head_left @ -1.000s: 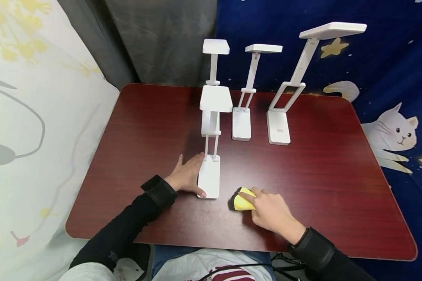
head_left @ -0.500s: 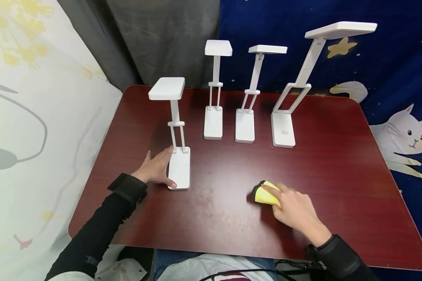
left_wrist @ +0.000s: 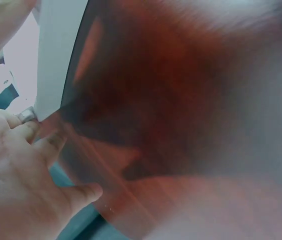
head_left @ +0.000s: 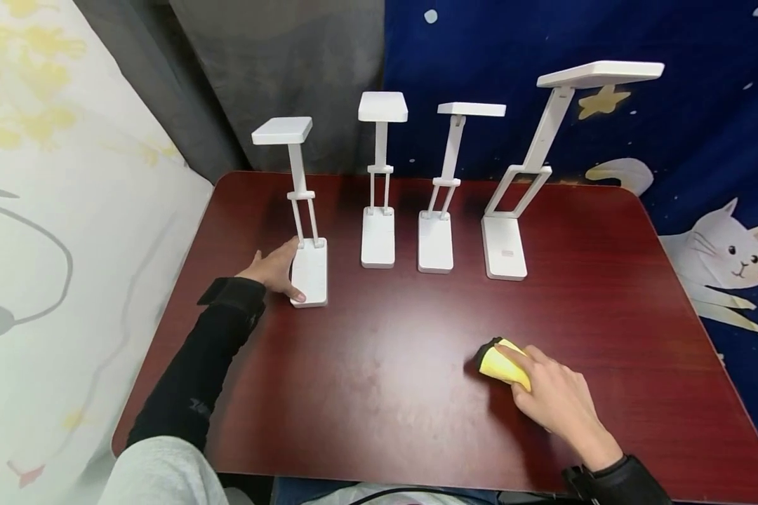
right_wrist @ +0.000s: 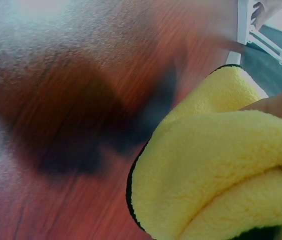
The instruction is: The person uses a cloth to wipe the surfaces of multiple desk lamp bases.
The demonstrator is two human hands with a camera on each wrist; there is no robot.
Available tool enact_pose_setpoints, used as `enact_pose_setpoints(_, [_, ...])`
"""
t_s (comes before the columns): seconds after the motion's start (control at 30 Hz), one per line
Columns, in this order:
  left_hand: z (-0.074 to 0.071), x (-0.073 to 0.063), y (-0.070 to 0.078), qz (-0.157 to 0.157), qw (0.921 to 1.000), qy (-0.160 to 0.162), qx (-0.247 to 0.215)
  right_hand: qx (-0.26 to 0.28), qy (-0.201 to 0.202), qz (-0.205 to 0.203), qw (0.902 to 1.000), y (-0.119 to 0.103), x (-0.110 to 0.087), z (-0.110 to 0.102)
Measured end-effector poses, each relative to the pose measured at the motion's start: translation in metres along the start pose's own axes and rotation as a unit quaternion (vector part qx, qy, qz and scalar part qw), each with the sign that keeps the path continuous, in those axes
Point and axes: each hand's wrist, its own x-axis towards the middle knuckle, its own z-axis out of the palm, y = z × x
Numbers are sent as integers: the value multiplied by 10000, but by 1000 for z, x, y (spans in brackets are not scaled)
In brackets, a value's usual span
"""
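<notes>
Along the left of the table, a white folding desk lamp stands upright with its head raised. My left hand grips its base from the left side, thumb at the front corner and fingers toward the back. In the left wrist view the lamp base sits between the thumb and the other fingers. My right hand holds a folded yellow cloth with a dark edge, low over the table at the front right. Close up in the right wrist view, the cloth looks fluffy and hides most of the fingers.
Three more white desk lamps stand upright at the back: one lamp at centre, another lamp beside it, and a larger lamp farther right. The dark red table has rounded corners. Curtains hang behind it.
My left hand has moved the lamp leftward and then back, into line beside the other lamps. My right hand with the cloth has shifted to the right.
</notes>
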Motion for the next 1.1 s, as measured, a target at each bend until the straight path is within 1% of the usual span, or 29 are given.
enact_pose_setpoints(0.1, [-8,18,-5,-75,10000,-11,-29,6,13,115,9999,3,-3,1])
enact_pose_setpoints(0.17, [-11,29,-5,-86,10000,12,16,55,11,261,9996,6,-7,0])
enact_pose_setpoints(0.27, [-16,43,-4,-106,9997,155,133,193,-43,484,9986,10,-11,0])
enact_pose_setpoints(0.4, [-24,54,3,-184,9980,488,349,388,-94,792,9961,18,-15,-2])
enact_pose_setpoints(0.47, [-28,57,7,-233,9969,556,508,428,-84,924,9948,21,-16,-3])
enact_pose_setpoints(0.53, [-31,59,10,-280,9961,552,636,446,-53,1028,9937,25,-17,-5])
enact_pose_setpoints(0.63, [-34,59,14,-320,9950,464,823,429,14,1134,9926,30,-18,-8])
enact_pose_setpoints(0.8, [-34,56,17,-330,9929,556,993,494,374,1261,9901,40,-19,-6])
enact_pose_setpoints(0.93, [-27,48,19,-225,9895,815,1174,576,896,1483,9832,47,-16,2])
enact_pose_setpoints(1.03, [-17,36,22,-12,9860,1081,1266,471,1335,1698,9752,50,-12,12])
enact_pose_setpoints(1.1, [-8,26,23,167,9844,1292,1179,325,1545,1881,9694,50,-8,20])
